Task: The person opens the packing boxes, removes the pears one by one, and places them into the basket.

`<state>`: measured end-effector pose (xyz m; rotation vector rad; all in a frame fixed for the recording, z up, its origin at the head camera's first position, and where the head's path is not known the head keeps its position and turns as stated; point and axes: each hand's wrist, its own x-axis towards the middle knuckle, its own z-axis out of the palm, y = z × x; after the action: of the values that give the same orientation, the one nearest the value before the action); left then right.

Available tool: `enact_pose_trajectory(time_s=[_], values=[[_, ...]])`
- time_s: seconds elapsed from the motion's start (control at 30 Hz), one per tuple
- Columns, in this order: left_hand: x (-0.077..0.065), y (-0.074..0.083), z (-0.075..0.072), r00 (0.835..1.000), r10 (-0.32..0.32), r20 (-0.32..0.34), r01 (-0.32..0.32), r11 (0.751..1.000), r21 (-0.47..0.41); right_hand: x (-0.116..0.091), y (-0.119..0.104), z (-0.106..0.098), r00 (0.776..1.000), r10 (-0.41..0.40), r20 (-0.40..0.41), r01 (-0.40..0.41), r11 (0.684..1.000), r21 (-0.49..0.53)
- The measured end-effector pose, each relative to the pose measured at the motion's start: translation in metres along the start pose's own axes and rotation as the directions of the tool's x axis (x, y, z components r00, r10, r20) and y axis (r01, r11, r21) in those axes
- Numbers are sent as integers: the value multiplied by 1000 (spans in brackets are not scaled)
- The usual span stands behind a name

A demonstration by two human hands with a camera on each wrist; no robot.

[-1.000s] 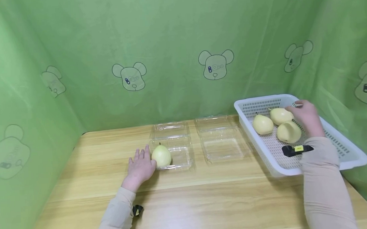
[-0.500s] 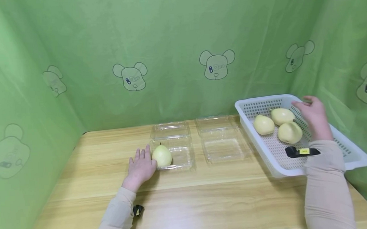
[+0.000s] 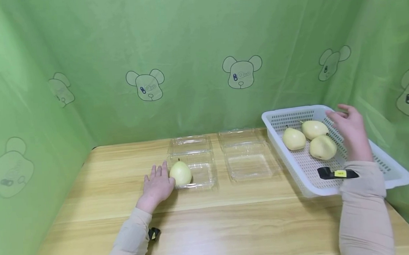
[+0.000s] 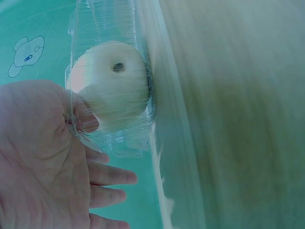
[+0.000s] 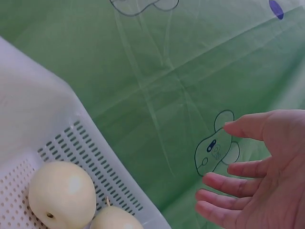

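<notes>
My left hand (image 3: 158, 187) lies at the left side of a clear plastic clamshell box (image 3: 203, 174), fingers straight and spread. Its thumb reaches over the box wall, close by a pale yellow pear (image 3: 180, 173) sitting upright inside. In the left wrist view the pear (image 4: 112, 76) shows through the clear wall, with the thumb beside it. My right hand (image 3: 353, 131) hovers over the right side of a white basket (image 3: 310, 184), fingers loosely bent with nothing between them. Three pears lie in the basket: a left one (image 3: 293, 139), a back one (image 3: 314, 130) and a front one (image 3: 323, 147).
A second clear clamshell box (image 3: 249, 166) stands between the first box and the basket, its lid (image 3: 237, 137) folded back. The first box's lid (image 3: 190, 145) also lies back. Green curtains (image 3: 193, 36) enclose the wooden table (image 3: 209, 230) behind and at both sides.
My right hand has drawn back to the right, away from the pears, and then stayed nearly still. The left hand and the pears have kept their places.
</notes>
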<state>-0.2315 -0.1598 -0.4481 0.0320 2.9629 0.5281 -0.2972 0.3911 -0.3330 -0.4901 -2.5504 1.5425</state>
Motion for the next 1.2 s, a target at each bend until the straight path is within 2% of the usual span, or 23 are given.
enact_pose_trajectory(time_s=[0.3, 0.53, 0.73, 0.83, 0.9, 1.07, 1.2], values=[[0, 1, -1, 1000, -2, 3, 2, 1000, 1, -17, -8, 9, 999, -46, 11, 45, 998, 44], [0, 1, -1, 1000, -1, 3, 1, 1000, 9, -32, -12, 18, 992, -126, -7, 126, 991, 44], [0, 1, -1, 1000, -2, 4, 1, 1000, 11, -42, -13, 29, 981, -193, -26, 194, 967, 164], [0, 1, -1, 1000, -1, 3, 1, 1000, 11, -47, -14, 35, 976, -215, -29, 217, 960, 179], [-1, 1, -1, 1000, 0, 3, 0, 1000, 11, -50, -14, 38, 974, -226, -31, 228, 960, 162], [-1, 1, -1, 1000, 4, 1, -4, 1000, 8, -59, -17, 48, 969, -244, -34, 245, 969, 33], [-1, 1, -1, 1000, 1, 3, -1, 1000, 6, -65, -23, 57, 962, -272, -37, 271, 962, -21]])
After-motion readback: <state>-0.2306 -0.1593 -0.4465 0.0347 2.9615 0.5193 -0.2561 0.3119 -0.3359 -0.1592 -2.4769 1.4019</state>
